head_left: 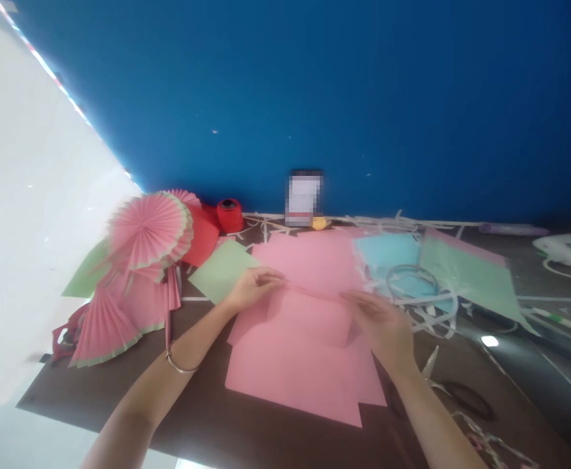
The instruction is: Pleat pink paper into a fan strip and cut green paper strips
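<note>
A pink paper sheet is lifted at its far edge above a stack of pink sheets on the dark table. My left hand pinches the sheet's upper left corner. On the other side, my right hand grips the upper right edge with fingers closed on the paper. A thin bangle circles my left wrist.
Folded pink paper fans lie at the left with a red tape roll behind. Green sheets, blue paper and white paper strips lie to the right. Black scissors rest near my right forearm. A blue wall stands behind.
</note>
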Demonstrator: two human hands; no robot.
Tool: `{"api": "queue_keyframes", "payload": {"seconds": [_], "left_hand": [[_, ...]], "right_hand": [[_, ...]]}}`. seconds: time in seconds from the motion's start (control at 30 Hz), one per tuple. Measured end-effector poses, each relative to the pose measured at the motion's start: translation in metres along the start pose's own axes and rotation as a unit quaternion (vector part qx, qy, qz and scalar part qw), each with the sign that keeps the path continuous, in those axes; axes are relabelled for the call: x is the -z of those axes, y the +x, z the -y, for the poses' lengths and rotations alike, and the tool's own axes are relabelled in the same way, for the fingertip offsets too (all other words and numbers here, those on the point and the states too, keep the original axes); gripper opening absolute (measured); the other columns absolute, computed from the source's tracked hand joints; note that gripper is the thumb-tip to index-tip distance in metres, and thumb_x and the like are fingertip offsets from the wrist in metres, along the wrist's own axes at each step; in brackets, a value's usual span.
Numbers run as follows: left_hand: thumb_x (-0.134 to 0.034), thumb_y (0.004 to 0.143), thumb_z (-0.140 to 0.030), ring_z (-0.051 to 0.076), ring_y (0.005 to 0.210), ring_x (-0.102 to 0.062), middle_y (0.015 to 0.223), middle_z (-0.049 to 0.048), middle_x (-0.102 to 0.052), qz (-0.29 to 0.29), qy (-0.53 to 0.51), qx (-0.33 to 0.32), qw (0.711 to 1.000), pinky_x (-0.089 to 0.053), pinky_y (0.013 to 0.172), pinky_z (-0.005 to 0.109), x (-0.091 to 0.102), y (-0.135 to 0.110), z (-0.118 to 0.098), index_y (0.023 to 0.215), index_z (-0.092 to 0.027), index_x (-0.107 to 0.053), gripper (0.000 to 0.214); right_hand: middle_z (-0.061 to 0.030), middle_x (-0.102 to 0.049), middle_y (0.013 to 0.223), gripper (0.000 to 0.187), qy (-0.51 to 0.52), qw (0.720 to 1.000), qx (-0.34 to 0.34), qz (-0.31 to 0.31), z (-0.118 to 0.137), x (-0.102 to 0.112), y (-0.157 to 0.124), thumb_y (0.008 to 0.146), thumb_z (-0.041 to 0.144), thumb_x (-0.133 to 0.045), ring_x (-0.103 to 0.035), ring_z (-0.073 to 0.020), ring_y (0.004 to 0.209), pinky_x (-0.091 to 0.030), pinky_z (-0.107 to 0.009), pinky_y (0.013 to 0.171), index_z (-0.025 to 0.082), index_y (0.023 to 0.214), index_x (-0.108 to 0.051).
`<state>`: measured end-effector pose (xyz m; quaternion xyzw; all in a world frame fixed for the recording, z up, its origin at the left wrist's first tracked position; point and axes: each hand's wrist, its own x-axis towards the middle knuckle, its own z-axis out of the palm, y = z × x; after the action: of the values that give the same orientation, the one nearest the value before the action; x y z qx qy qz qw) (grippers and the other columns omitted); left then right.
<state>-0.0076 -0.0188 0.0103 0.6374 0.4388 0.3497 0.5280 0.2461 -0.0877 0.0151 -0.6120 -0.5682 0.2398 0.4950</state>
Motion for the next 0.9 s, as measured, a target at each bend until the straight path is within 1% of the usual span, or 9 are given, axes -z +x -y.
{"api": "queue_keyframes", "payload": {"seconds": [0.03,0.1,0.17,0.23,0.3,0.43,0.63,0.77,0.9], "left_hand": [[-0.063,0.077,-0.035,0.018,0.085,-0.066,0.094,0.0085,-0.071,-0.009,0.029,-0.047,0.998,-0.051,0.077,0.028,0.001,0.0,0.002,0.092,-0.015,-0.068,0.026],[-0.057,0.082,-0.03,0.018,0.089,-0.066,0.097,0.0073,-0.071,-0.039,0.106,-0.167,0.98,-0.05,0.082,0.029,0.003,-0.001,0.008,0.094,-0.017,-0.068,0.02],[-0.055,0.084,-0.024,0.017,0.09,-0.065,0.096,0.0061,-0.071,-0.064,0.188,-0.296,0.934,-0.049,0.084,0.031,0.007,-0.001,0.013,0.098,-0.02,-0.067,0.018],[-0.057,0.083,-0.018,0.016,0.093,-0.064,0.098,0.0054,-0.071,-0.076,0.25,-0.397,0.88,-0.05,0.084,0.032,0.01,-0.002,0.016,0.101,-0.022,-0.065,0.021],[-0.059,0.081,-0.014,0.016,0.096,-0.062,0.1,0.005,-0.07,-0.086,0.284,-0.453,0.841,-0.05,0.083,0.032,0.011,-0.003,0.015,0.103,-0.023,-0.064,0.024],[-0.059,0.08,-0.012,0.015,0.094,-0.063,0.098,0.006,-0.071,-0.098,0.274,-0.48,0.827,-0.052,0.083,0.032,0.007,-0.003,0.015,0.1,-0.02,-0.064,0.022],[-0.056,0.083,-0.018,0.015,0.091,-0.064,0.095,0.0042,-0.071,-0.086,0.315,-0.441,0.836,-0.051,0.081,0.033,0.002,-0.004,0.016,0.093,-0.021,-0.066,0.014],[-0.056,0.083,-0.021,0.017,0.092,-0.062,0.095,0.0013,-0.071,-0.086,0.406,-0.421,0.807,-0.047,0.081,0.034,-0.004,-0.007,0.007,0.096,-0.025,-0.065,0.016],[-0.053,0.085,-0.015,0.013,0.084,-0.061,0.09,-0.0006,-0.072,-0.061,0.422,-0.443,0.789,-0.045,0.079,0.03,-0.011,-0.01,0.004,0.092,-0.022,-0.064,0.015]], "right_hand": [[-0.0049,-0.073,0.084,0.013,-0.049,0.996,0.078,0.003,-0.002,0.002,0.0,0.076,0.028,-0.063,-0.068,-0.0202,0.077,-0.056,-0.033,0.072,0.021,0.085,-0.07],[-0.0041,-0.072,0.084,0.015,-0.136,0.962,0.238,0.011,-0.005,0.007,0.001,0.082,0.021,-0.056,-0.067,-0.0184,0.078,-0.054,-0.032,0.075,0.022,0.087,-0.07],[-0.0044,-0.071,0.083,0.02,-0.193,0.917,0.348,0.009,-0.006,0.012,0.001,0.083,0.015,-0.052,-0.066,-0.0185,0.082,-0.052,-0.032,0.079,0.022,0.089,-0.069],[-0.0043,-0.071,0.084,0.022,-0.233,0.89,0.391,0.004,-0.007,0.016,0.001,0.083,0.012,-0.052,-0.065,-0.0192,0.086,-0.049,-0.034,0.082,0.023,0.091,-0.068],[-0.0034,-0.071,0.085,0.022,-0.268,0.879,0.394,0.009,-0.005,0.016,-0.001,0.083,0.012,-0.052,-0.065,-0.0193,0.088,-0.046,-0.035,0.084,0.025,0.09,-0.068],[-0.0045,-0.071,0.088,0.017,-0.328,0.865,0.379,0.003,0.0,0.004,-0.006,0.083,0.015,-0.054,-0.063,-0.0208,0.092,-0.04,-0.038,0.089,0.024,0.089,-0.067],[-0.0039,-0.071,0.091,0.023,-0.347,0.834,0.428,0.013,0.01,-0.008,-0.013,0.082,0.011,-0.056,-0.062,-0.0192,0.091,-0.038,-0.035,0.087,0.022,0.1,-0.066],[-0.0025,-0.072,0.088,0.024,-0.353,0.826,0.44,0.021,0.013,-0.007,-0.015,0.083,0.011,-0.056,-0.062,-0.0176,0.087,-0.038,-0.034,0.084,0.023,0.101,-0.065],[-0.0024,-0.072,0.086,0.025,-0.351,0.821,0.449,0.03,0.017,-0.011,-0.017,0.081,0.007,-0.056,-0.062,-0.0173,0.086,-0.038,-0.033,0.084,0.022,0.099,-0.066]]}}
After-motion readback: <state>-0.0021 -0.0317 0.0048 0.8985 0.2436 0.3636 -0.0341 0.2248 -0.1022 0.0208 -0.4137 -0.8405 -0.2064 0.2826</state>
